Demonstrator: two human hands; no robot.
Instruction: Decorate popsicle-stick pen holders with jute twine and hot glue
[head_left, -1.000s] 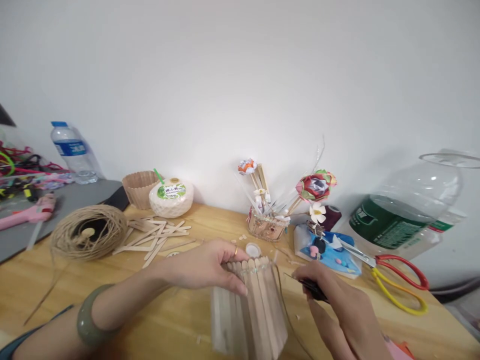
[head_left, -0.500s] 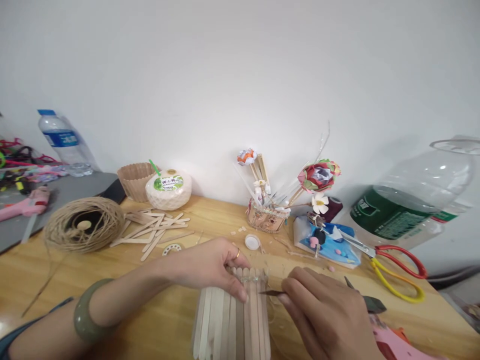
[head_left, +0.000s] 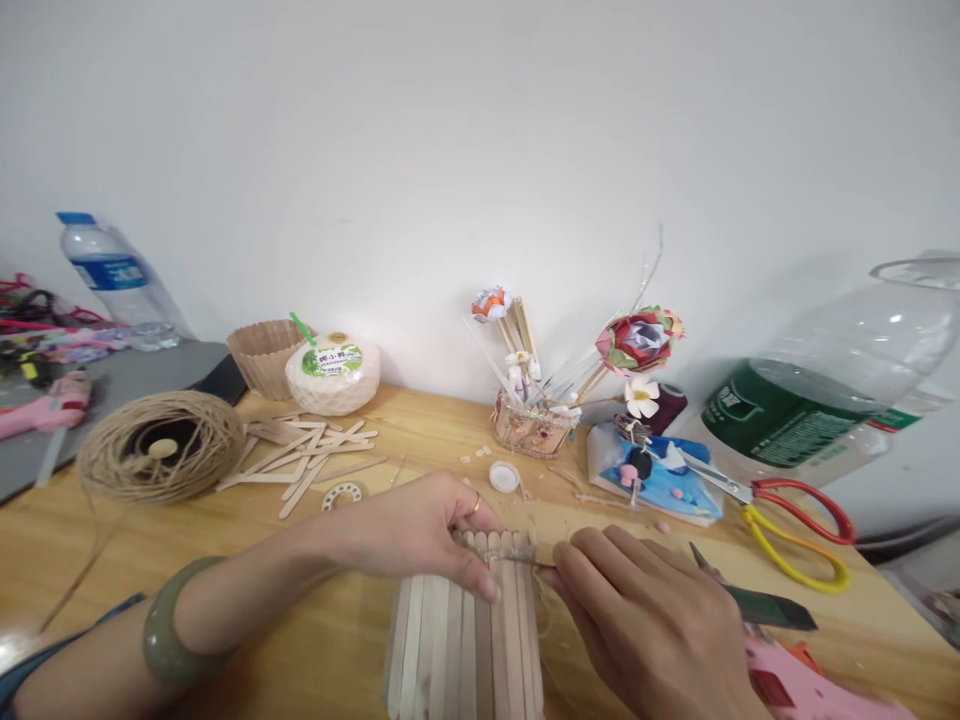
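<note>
Right hand moved toward rim of stick assembly, pinching thin item; left hand pinches rim. Chinese-lettered coconut: rear edge of counter.

Stick panel cut off at bottom, pink glue gun at left; green label's print unreadable.

The right hand was off to the right of the stick piece, its thin tool clear of the wood; now the fingers have come in to its upper right side, and the tool's tip lies over the upper band, higher than half a second ago. The stick piece has turned from its slant to stand straighter. Toward the right edge of the table, a dark-bladed tool and more of a pink tool have come into sight.
</note>
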